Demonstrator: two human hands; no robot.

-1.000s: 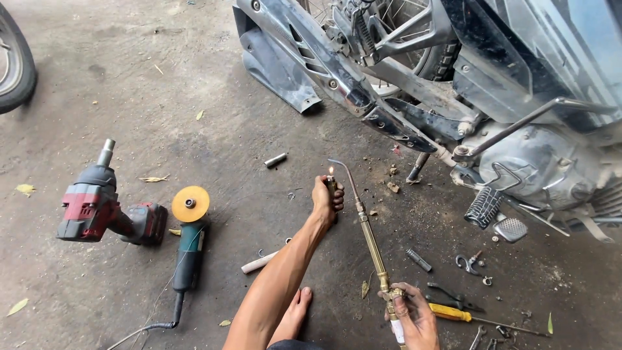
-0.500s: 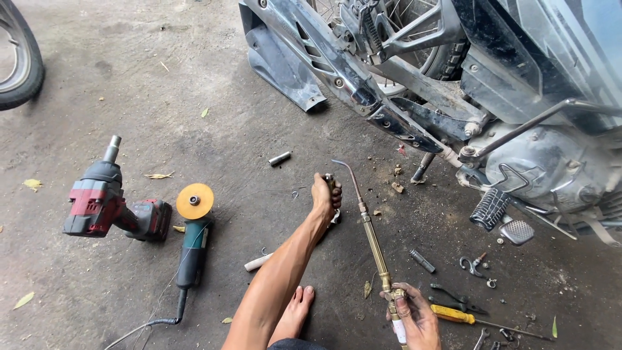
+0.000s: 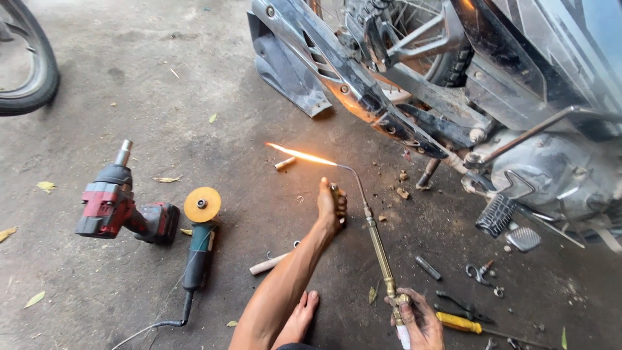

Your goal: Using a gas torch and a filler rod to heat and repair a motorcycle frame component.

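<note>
My right hand [image 3: 420,319] grips the base of a long brass gas torch [image 3: 377,241] at the bottom of the view. Its curved tip points left, and an orange flame [image 3: 299,154] shoots from it over the concrete floor. My left hand [image 3: 331,206] is stretched forward just left of the torch neck, closed on a small dark object, perhaps a lighter. The flame ends close to a short metal sleeve [image 3: 284,163] that lies on the floor. My bare foot [image 3: 299,317] rests beside my left forearm.
A motorcycle [image 3: 453,97] on its stand fills the upper right, footpeg [image 3: 495,214] close to the torch. A red impact wrench [image 3: 120,201] and a corded angle grinder [image 3: 199,240] lie at left. A yellow-handled screwdriver [image 3: 461,322], bolts and small parts lie at right. A tyre [image 3: 32,71] stands top left.
The torch has lit: an orange flame now comes from its tip, where none showed before. Both hands stay in about the same places.
</note>
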